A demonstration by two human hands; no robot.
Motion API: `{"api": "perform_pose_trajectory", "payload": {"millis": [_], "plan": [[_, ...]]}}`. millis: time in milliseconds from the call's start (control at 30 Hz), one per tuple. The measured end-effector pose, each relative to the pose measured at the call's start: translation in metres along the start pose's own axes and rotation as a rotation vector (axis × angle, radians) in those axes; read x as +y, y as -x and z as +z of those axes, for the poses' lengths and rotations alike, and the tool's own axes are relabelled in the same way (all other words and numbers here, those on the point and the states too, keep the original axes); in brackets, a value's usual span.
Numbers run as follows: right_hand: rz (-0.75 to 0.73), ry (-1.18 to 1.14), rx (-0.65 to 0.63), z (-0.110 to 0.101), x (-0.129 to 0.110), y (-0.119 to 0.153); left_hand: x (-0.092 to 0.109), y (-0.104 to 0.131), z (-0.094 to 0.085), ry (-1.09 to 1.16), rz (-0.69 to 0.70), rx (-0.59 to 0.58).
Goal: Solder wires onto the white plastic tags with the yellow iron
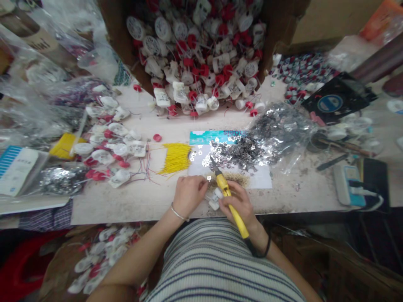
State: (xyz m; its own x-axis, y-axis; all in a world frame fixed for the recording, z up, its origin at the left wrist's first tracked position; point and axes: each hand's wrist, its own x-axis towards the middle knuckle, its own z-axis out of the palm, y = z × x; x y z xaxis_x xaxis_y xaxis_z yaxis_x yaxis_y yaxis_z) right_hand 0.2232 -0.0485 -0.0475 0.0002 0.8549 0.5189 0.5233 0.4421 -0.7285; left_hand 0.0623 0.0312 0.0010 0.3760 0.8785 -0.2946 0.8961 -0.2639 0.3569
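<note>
White-and-red units (pixel 119 149), wires trailing, lie at left on the table (pixel 94 208), seemingly already wired; loose yellow wires (pixel 178 159) and, farther right, a heap of small metal parts (pixel 249 152) look unused. One white unit (pixel 214 202) sits between the hands, apparently partway through. The left hand (pixel 189 193) is curled, fingertips together; whether it grips anything, I cannot tell. The right hand (pixel 246 209) closes around a yellow tool (pixel 238 220), fingertips beside that unit.

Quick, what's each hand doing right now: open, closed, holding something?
Left hand: fingers curled; whether it holds anything can't be told.
Right hand: closed, holding the yellow tool.
</note>
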Motion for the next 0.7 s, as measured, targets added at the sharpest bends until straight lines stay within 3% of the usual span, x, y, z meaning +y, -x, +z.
{"api": "perform_pose_trajectory", "payload": {"millis": [133, 233, 300, 467, 600, 700], "plan": [[-0.023, 0.064, 0.055, -0.018, 0.014, 0.000, 0.010, -0.002, 0.006, 0.003, 0.075, 0.035], [-0.010, 0.149, 0.090, -0.031, 0.032, -0.006, 0.015, -0.005, 0.009, -0.004, 0.116, -0.002], [0.002, 0.205, 0.051, -0.036, 0.044, -0.012, 0.013, -0.007, 0.007, 0.026, 0.134, -0.010], [-0.039, 0.246, -0.112, -0.036, 0.057, -0.016, -0.015, -0.012, -0.009, -0.062, 0.052, 0.122], [-0.052, 0.214, -0.099, -0.032, 0.059, -0.012, -0.047, -0.022, -0.023, -0.237, -0.108, 0.292], [-0.006, 0.220, -0.069, -0.032, 0.061, -0.013, -0.061, -0.029, -0.028, -0.252, -0.125, 0.287]]}}
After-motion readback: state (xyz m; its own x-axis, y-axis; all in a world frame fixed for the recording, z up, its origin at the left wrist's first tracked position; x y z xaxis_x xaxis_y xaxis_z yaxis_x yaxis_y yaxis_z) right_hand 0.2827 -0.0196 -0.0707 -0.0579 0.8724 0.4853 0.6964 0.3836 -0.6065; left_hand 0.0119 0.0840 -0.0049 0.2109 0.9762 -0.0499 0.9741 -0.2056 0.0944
